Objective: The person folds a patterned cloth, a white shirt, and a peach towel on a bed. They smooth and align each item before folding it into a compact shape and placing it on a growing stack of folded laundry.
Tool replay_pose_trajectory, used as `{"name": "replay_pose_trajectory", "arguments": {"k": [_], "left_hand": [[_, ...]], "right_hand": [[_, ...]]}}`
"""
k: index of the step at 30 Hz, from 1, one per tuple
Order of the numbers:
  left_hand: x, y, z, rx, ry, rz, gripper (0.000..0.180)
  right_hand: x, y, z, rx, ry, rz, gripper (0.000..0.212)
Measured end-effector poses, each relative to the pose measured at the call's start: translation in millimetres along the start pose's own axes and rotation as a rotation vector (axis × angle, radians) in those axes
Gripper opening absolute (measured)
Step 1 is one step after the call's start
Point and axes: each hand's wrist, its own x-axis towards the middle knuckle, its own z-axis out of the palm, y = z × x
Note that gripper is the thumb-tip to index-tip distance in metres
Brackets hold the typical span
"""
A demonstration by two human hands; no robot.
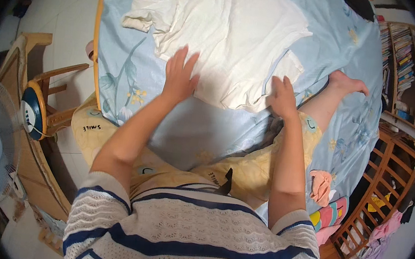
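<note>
Navy stripes crossed the white knit top (198,228) that the person wore, its front filling the bottom of the view. Beyond it spread the blue flowered sheet (124,56), and on that lay the white shirt (231,42), straight ahead of the person, broad but creased, its far end cut off by the upper edge. Yellow patterned trousers (249,166) covered the person's lap, between the knit top and the shirt.

The left hand (181,74) was wide, fingers parted, at the shirt's near left edge; whether it pressed or hovered, I could not tell. The right hand (283,97) looked narrower, at the near right corner; whether it pinched any fabric could not be told.

Handling the cloth well at this point seemed to call for flat, light palms drawn outward from the middle, one hand anchoring while the other smoothed, so nothing dragged askew. Smaller spots deserved their own care: what looked like a sleeve (291,67) jutted out just beyond the right hand, with sheet showing between it and the shirt's body, and the near edge carried a bunched fold (250,103). Easing both straight by their edges would likely beat rubbing over them.
</note>
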Motion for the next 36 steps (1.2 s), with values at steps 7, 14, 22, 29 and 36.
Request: {"name": "replay_pose_trajectory", "arguments": {"k": [7, 14, 22, 29, 36], "left_hand": [[-66.4, 30.3, -15.9, 0.221, -0.123, 0.035, 0.064], [-15.0, 17.7, 4.6, -0.024, -0.045, 0.175, 0.01], [-47.3, -14.3, -83.1, -0.068, -0.467, 0.251, 0.011], [-74.9, -52.0, -105.9, -0.28, -0.352, -0.21, 0.028], [11.5, -99.4, -65.2, -0.043, 0.257, -0.647, 0.059]], "right_hand": [[-50.8, -30.5, -6.2, -0.421, -0.05, -0.085, 0.028], [-106.0, -53.3, -16.4, -0.275, -0.181, -0.249, 0.015], [-154.6, -92.5, -25.3, -0.204, -0.544, -0.441, 0.028], [-97.6, -99.1, -23.6, 0.248, -0.547, -0.185, 0.038], [16.9, 40.1, 2.5, 0.175, 0.21, 0.448, 0.05]]}}
